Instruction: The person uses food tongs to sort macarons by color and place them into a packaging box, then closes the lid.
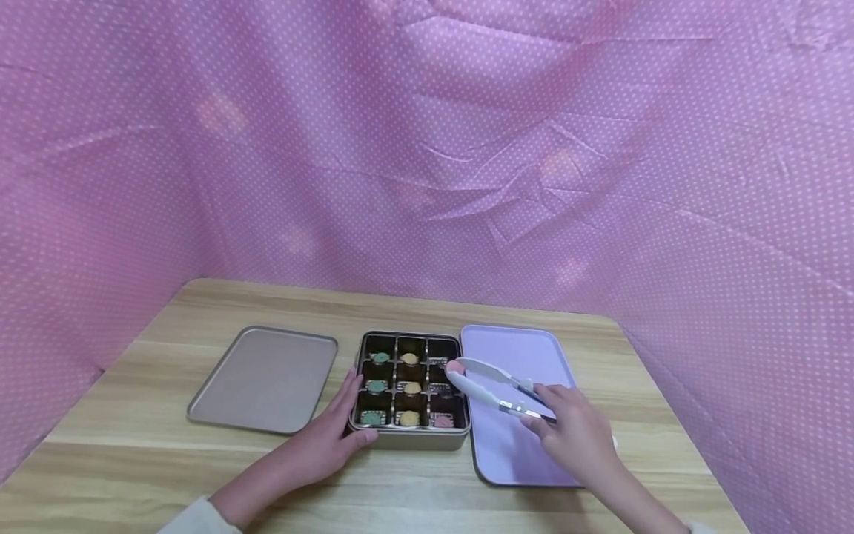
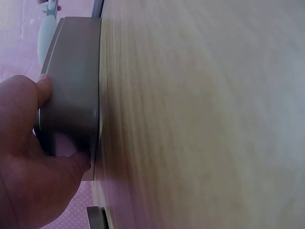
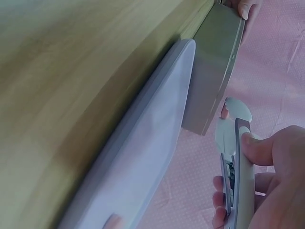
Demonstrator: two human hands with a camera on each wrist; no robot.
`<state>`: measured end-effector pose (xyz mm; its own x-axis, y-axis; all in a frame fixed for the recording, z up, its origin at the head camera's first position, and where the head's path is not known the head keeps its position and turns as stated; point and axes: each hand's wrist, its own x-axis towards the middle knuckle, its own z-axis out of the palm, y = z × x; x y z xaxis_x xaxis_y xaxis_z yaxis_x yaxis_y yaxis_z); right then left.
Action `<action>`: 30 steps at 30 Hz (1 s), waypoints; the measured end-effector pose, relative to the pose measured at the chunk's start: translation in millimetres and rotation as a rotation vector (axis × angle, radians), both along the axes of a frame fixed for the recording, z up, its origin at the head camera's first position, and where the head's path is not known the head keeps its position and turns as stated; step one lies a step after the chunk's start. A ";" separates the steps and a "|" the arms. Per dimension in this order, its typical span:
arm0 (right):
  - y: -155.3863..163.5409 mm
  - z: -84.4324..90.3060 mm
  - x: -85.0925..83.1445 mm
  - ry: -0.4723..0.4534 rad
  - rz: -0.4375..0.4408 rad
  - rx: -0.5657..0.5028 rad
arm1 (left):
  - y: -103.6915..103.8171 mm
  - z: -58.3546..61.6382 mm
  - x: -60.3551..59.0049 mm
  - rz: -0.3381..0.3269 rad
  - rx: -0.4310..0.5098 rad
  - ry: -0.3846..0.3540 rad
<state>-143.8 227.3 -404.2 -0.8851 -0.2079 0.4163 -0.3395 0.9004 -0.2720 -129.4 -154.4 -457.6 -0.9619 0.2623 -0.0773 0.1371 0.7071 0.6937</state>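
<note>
"Presently?"

"Placing, apparently: round pink piece (image 1: pixel 455 367), in white-headed tongs (image 1: pixel 474 389) clasped by right grip (image 1: pixel 574 429), held at square bronze-coloured metal tin (image 1: pixel 419 442)'s right edge; left grip (image 1: pixel 331 437) laid alongside."

"Next?"

"Lowering into an unfilled cell (image 1: pixel 442 348), presumably."

Pink dotted fabric (image 1: pixel 400 148) hangs behind a wood-grain table (image 1: pixel 400 489).
</note>
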 end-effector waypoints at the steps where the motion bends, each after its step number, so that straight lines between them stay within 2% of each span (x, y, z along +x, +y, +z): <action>1: -1.2 0.2 0.3 0.000 0.002 0.002 | 0.0 -0.3 -0.1 0.001 -0.002 -0.001; 17: -8.0 -2.6 0.8 0.018 0.016 0.026 | 0.2 0.6 0.6 0.004 0.004 -0.008; 30: -6.8 -1.5 3.5 -0.016 -0.002 0.033 | -0.3 -0.1 0.3 -0.001 0.008 -0.007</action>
